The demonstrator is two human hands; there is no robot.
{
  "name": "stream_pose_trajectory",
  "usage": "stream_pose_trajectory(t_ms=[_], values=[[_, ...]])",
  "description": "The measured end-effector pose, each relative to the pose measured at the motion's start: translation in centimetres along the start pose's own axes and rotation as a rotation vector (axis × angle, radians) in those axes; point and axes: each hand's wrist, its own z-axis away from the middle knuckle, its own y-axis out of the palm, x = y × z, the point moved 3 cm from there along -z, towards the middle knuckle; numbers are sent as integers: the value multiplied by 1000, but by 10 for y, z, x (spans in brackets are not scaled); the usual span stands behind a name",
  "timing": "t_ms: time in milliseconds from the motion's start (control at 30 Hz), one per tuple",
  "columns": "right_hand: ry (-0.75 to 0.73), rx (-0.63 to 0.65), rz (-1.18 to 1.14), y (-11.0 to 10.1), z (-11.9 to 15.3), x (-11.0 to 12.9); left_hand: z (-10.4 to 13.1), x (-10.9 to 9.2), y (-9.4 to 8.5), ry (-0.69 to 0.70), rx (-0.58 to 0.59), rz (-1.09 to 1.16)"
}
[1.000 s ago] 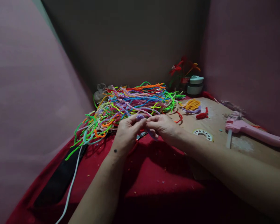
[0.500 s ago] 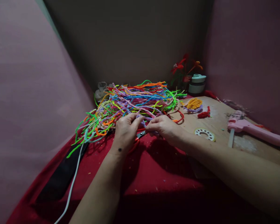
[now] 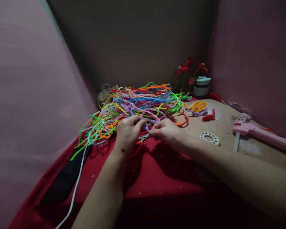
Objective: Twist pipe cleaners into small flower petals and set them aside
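Observation:
Both hands meet over the red cloth, in front of a heap of colourful pipe cleaners [image 3: 143, 103]. Between them stretches a lavender pipe cleaner [image 3: 146, 127], seemingly bent or twisted. My left hand [image 3: 128, 132] pinches one part of it with thumb and forefinger. From the other side, my right hand [image 3: 165, 131] grips it in closed fingertips; how much lies inside the fingers is hidden. Beneath the hands lies a pair of scissors [image 3: 144, 137] with orange-red handles, partly covered by my left hand.
At the right, a brown board [image 3: 222, 122] carries a pink glue gun [image 3: 259, 132], a tape roll [image 3: 209, 137], a yellow coil [image 3: 199, 106] and a red twisted piece [image 3: 209, 116]. A mint-lidded jar [image 3: 202, 86] stands behind. A black flat object [image 3: 64, 179] and white cable [image 3: 76, 183] lie left.
My fingers have drawn slightly apart, so more of the lavender pipe cleaner shows between them. The view has shifted a little; the other things stay put.

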Motion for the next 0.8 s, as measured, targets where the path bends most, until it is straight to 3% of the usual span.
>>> stream_pose_trajectory(t_ms=[167, 333, 433, 633, 800], values=[[-22, -43, 48, -1, 5, 7, -3, 3, -4, -177, 14, 381], [-60, -52, 95, -2, 7, 11, -2, 3, -1, -227, 74, 396], [-59, -54, 108, -2, 6, 10, 0, 3, 3, -171, 126, 284], [-39, -21, 87, 1, 4, 5, 0, 1, 0, 87, -126, -56], [-37, -51, -71, 0, -1, -2, -2, 8, 4, -167, -7, 380]])
